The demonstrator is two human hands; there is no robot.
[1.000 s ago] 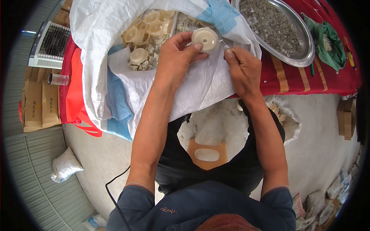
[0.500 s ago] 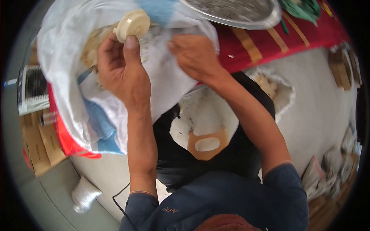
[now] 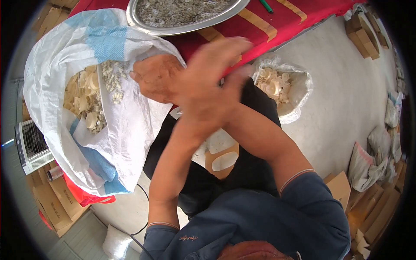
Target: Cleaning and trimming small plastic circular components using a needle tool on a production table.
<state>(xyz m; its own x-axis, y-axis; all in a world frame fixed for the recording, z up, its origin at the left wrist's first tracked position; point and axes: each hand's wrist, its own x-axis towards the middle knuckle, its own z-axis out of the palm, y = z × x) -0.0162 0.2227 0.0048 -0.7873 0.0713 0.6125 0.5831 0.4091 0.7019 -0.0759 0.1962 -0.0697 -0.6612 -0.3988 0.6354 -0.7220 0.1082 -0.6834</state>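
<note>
My forearms cross. The left hand point(image 3: 212, 80), smeared by motion, reaches over the right wrist toward the right, fingers stretched and apart; no part shows in it. My right hand point(image 3: 158, 79) is curled closed above the inner edge of a white and blue woven sack point(image 3: 143, 117); whatever its fingers hold is hidden. Inside the sack lie cream round plastic parts point(image 3: 84, 89) and a heap of small pale pieces point(image 3: 113, 80). To the right, a clear-lined bag point(image 3: 299, 106) contains similar cream plastic parts point(image 3: 275, 84).
A metal tray point(image 3: 151, 31) of small grey ring-like pieces rests on the red-covered table point(image 3: 312, 21), near a green pen-like stick point(image 3: 266, 6). Between my legs is a tan stool point(image 3: 223, 162) with a slot. A fan heater point(image 3: 34, 145) and cardboard boxes point(image 3: 58, 197) stand left.
The cream round cap held up in my left hand is gone from it; that hand has swung right across my right arm. My right hand has moved left and down, toward the sack.
</note>
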